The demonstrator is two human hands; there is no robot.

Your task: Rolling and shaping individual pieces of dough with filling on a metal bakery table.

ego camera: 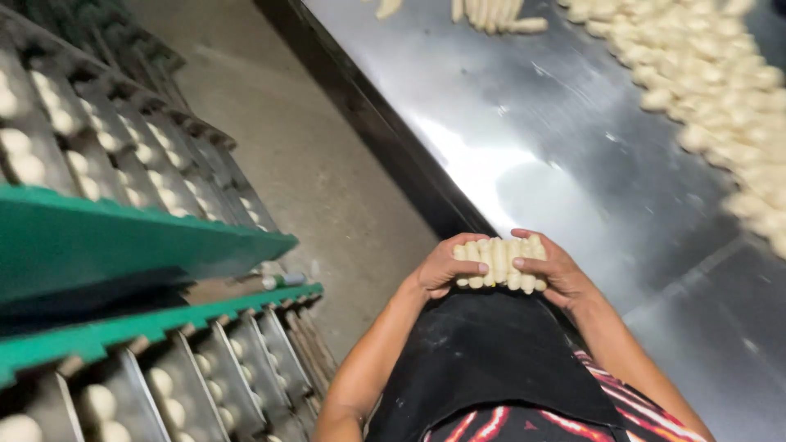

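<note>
Nearest: black apron (483,352) over a striped garment, both forearms reaching forward from it.

Left hand (438,266) — clasped on the left end of a row of pale dough sticks (499,260). Right hand (557,270) — clasped on the right end, thumb over the top. Row pressed between the two palms, carried level just ahead of the apron at the near edge of the steel counter (532,139). Sticks side by side, each with its long axis pointing away from the body; the row itself running crosswise, hand to hand. Both hands equally near — the bundle touching each.

Left of the left hand, lower down: green rack frame (123,237) with slanted metal trays (155,164) bearing round dough pieces, well apart from the bundle across a strip of concrete floor (303,155).

Beyond the right hand, farther along the counter: a wide spread of loose dough pieces (720,90). Farthest ahead: a second small group of sticks (491,15) lying at the counter's far end, long axes the same way as the held ones.
</note>
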